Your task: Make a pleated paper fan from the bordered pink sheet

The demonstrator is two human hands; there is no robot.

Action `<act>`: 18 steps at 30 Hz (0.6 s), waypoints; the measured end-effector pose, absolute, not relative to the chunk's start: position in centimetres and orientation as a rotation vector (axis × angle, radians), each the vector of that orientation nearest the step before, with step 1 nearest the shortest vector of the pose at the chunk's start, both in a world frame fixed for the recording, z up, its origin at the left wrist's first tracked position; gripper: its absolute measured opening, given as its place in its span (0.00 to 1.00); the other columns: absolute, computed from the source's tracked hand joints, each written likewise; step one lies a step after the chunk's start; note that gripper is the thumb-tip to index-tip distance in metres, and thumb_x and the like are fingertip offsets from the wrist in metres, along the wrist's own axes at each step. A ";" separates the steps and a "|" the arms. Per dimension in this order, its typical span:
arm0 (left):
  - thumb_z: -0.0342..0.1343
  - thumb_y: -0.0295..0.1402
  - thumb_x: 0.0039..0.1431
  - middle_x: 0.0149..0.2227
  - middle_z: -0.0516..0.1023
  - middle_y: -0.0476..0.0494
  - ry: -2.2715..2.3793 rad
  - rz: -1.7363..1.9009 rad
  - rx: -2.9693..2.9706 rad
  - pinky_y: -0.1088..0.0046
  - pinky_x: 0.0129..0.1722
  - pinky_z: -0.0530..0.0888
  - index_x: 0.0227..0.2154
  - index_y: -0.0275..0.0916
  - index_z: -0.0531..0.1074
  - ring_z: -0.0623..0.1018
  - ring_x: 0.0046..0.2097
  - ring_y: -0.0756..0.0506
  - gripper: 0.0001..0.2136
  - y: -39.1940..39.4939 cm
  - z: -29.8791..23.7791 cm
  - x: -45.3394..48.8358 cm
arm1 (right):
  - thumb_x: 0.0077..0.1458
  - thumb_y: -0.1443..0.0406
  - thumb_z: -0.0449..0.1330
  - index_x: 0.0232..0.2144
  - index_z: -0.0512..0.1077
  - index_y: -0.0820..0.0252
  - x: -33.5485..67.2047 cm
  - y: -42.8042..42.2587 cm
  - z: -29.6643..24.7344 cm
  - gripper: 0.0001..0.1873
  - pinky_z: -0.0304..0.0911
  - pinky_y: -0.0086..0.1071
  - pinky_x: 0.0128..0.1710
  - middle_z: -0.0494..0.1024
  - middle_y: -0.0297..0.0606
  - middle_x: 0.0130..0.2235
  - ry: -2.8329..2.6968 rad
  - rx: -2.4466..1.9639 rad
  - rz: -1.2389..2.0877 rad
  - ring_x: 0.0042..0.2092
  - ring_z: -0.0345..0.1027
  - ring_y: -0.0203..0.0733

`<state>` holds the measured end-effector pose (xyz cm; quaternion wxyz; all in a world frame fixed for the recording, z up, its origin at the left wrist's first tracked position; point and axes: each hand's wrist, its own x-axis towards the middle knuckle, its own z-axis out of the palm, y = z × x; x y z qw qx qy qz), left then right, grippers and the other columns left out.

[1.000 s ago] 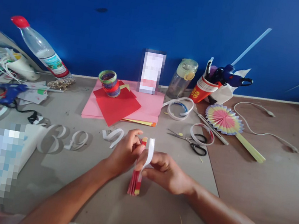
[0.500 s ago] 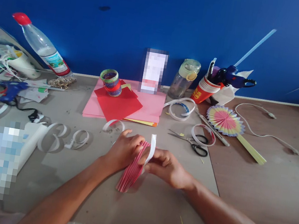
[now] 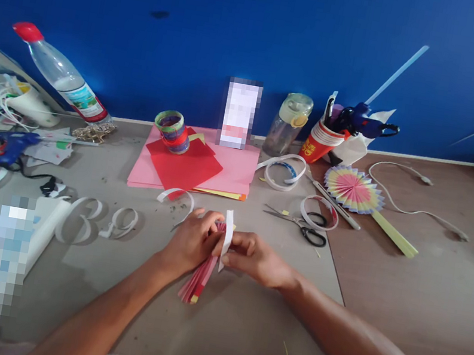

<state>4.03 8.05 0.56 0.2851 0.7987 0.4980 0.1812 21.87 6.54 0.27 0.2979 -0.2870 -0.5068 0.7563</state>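
Note:
My left hand [image 3: 190, 242] grips a folded, pleated stack of pink and red paper [image 3: 198, 281] near its upper end; the stack slants down to the left over the grey board [image 3: 221, 326]. My right hand [image 3: 253, 259] pinches a short white strip [image 3: 227, 237] that stands up against the top of the pleated stack. The two hands touch each other at the fingertips, at the middle of the board.
Pink and red paper sheets [image 3: 202, 166] with a tape-wrapped cup [image 3: 173, 130] lie behind. Scissors [image 3: 303, 228], tape rings [image 3: 283, 172], a finished paper fan [image 3: 355, 190], a cup of tools [image 3: 322, 140], bottles [image 3: 61, 75], a glue gun [image 3: 13, 143] and paper loops [image 3: 93, 220] surround.
The pleated stack has tilted from upright to slanting down-left. Both hands have shifted slightly left and up, and the white strip now stands lower against the stack.

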 end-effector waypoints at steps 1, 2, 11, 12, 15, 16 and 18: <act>0.48 0.31 0.61 0.26 0.74 0.50 1.331 0.463 2.125 0.68 0.40 0.68 0.42 0.41 0.69 0.74 0.37 0.44 0.09 8.1 0.7 4.0 | 0.45 0.59 0.68 0.31 0.76 0.64 21.6 6.6 -0.2 0.14 0.59 0.27 0.32 0.71 0.31 0.27 -1.230 -0.759 2.050 0.29 0.61 0.32; 0.48 0.31 0.61 0.27 0.74 0.50 1.336 0.448 2.117 0.68 0.40 0.69 0.42 0.41 0.69 0.74 0.36 0.45 0.09 8.1 0.9 3.9 | 0.43 0.59 0.69 0.30 0.76 0.63 21.5 6.6 -0.6 0.14 0.59 0.26 0.30 0.71 0.31 0.26 -1.109 -0.760 2.073 0.27 0.61 0.30; 0.46 0.27 0.60 0.30 0.77 0.48 1.446 0.296 2.152 0.69 0.41 0.70 0.39 0.40 0.71 0.76 0.32 0.47 0.10 8.6 1.5 4.3 | 0.42 0.63 0.68 0.29 0.75 0.63 21.2 6.7 -1.7 0.11 0.55 0.24 0.25 0.69 0.30 0.24 -0.992 -0.765 2.064 0.24 0.57 0.29; 0.46 0.27 0.60 0.28 0.77 0.49 1.445 0.287 2.165 0.68 0.43 0.70 0.40 0.41 0.71 0.76 0.32 0.47 0.10 8.7 1.4 4.4 | 0.42 0.63 0.68 0.28 0.75 0.63 21.2 6.7 -1.7 0.11 0.55 0.24 0.25 0.70 0.31 0.24 -1.002 -0.747 2.063 0.24 0.58 0.29; 0.50 0.25 0.56 0.25 0.77 0.52 1.388 0.260 2.200 0.60 0.53 0.64 0.41 0.43 0.72 0.77 0.32 0.46 0.12 8.8 1.2 4.5 | 0.41 0.64 0.68 0.27 0.74 0.64 21.0 6.8 -1.8 0.10 0.55 0.25 0.26 0.70 0.31 0.25 -1.061 -0.690 2.051 0.25 0.59 0.29; 0.51 0.24 0.54 0.26 0.78 0.53 1.351 0.251 2.214 0.58 0.56 0.61 0.41 0.44 0.72 0.77 0.34 0.46 0.13 8.9 1.1 4.5 | 0.42 0.63 0.68 0.27 0.74 0.64 21.0 6.9 -1.8 0.10 0.55 0.25 0.26 0.70 0.31 0.24 -1.095 -0.677 2.045 0.25 0.58 0.29; 0.52 0.24 0.52 0.32 0.80 0.52 1.270 0.229 2.241 0.54 0.60 0.56 0.39 0.46 0.74 0.78 0.38 0.46 0.14 8.9 1.1 4.3 | 0.44 0.62 0.67 0.27 0.74 0.64 21.1 7.1 -1.7 0.10 0.55 0.26 0.26 0.69 0.30 0.22 -1.199 -0.663 2.032 0.24 0.58 0.30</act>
